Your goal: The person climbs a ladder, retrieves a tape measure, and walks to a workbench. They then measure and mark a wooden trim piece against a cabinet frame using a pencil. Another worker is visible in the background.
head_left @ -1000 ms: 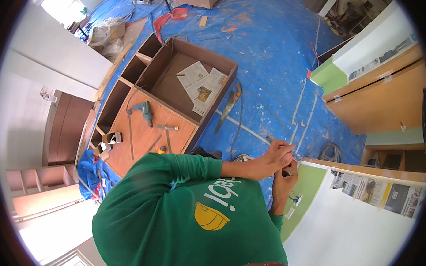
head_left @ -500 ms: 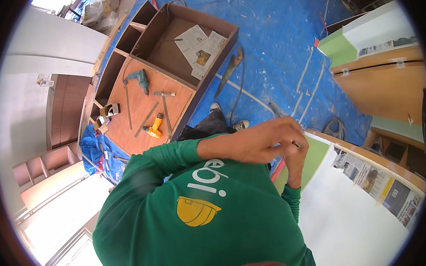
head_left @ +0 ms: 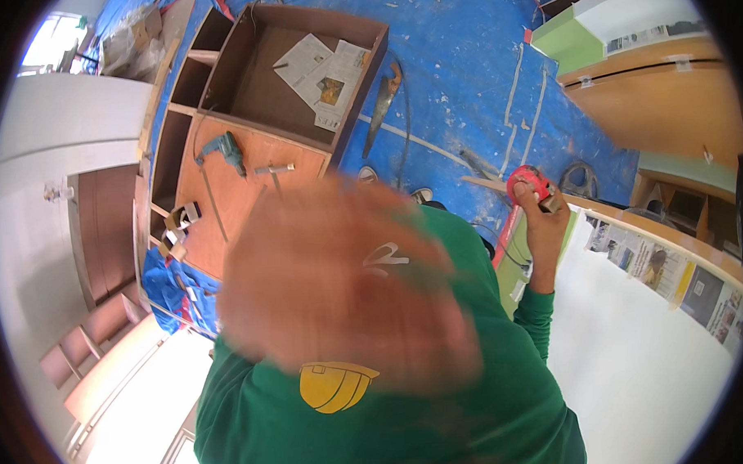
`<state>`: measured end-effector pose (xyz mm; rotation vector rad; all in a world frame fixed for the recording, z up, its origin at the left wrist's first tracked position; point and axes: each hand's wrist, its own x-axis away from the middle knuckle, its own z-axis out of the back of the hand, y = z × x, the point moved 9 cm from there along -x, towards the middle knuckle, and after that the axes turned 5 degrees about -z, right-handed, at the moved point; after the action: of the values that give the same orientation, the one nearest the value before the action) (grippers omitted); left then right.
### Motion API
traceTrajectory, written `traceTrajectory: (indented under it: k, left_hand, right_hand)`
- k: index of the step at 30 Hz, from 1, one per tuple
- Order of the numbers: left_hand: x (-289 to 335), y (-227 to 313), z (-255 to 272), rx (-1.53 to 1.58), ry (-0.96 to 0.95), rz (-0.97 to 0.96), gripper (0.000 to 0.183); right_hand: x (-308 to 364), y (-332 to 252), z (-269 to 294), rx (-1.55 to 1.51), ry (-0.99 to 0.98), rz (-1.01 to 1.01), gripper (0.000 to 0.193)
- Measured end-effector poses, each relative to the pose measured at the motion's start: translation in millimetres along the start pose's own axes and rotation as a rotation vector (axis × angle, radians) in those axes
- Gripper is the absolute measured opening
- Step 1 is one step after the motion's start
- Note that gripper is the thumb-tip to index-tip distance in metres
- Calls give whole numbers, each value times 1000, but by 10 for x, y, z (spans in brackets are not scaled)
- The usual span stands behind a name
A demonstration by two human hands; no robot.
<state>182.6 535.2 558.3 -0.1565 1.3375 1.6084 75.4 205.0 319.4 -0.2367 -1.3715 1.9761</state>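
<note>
My left hand (head_left: 349, 290) is a large motion blur in front of my green shirt (head_left: 489, 326), close to the camera. Its fingers are smeared, and I cannot make out anything in it. At the right, my right hand (head_left: 543, 222) grips a red, rounded tape measure (head_left: 528, 182). That hand is raised near the edge of a white and green panel (head_left: 620, 330). Beyond the blurred hand, a teal corded drill (head_left: 228, 151) and a hammer (head_left: 275, 169) lie on a wooden board.
A brown cabinet (head_left: 379, 56) lies on blue sheeting (head_left: 464, 73), newspaper (head_left: 338, 86) inside it. Beside it are a handsaw (head_left: 379, 109) and a cable (head_left: 407, 116). A coiled hose (head_left: 578, 180) and an orange-brown panel (head_left: 662, 103) are at the right.
My left hand has come away from my right hand, moving left and up toward the camera, and now covers the yellow drill. The tape measure in my right hand has come into view.
</note>
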Motion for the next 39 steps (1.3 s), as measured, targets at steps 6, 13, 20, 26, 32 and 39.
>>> traceTrajectory:
  k: [6,13,20,26,32,39]
  left_hand:
    - [2167,-2939,253,-598,-149,690,30]
    - [6964,-3980,-1016,78,-171,1564,37]
    - [7744,-2425,-2178,570,292,2084,36]
    - [7120,-2639,-2575,567,395,1958,34]
    - [6778,-2846,-2505,548,403,1868,31]
    - [6530,-3341,-2123,529,360,1732,29]
  right_hand:
    - [-25,52,2,-16,118,-19,33]
    - [-265,442,-158,70,6,-26,34]
    - [-610,1786,-433,209,-159,-180,46]
    - [-593,2308,-765,80,-348,-290,41]
    - [-684,3060,-776,22,-349,-397,37]
    - [-412,3358,-562,-226,-249,-509,38]
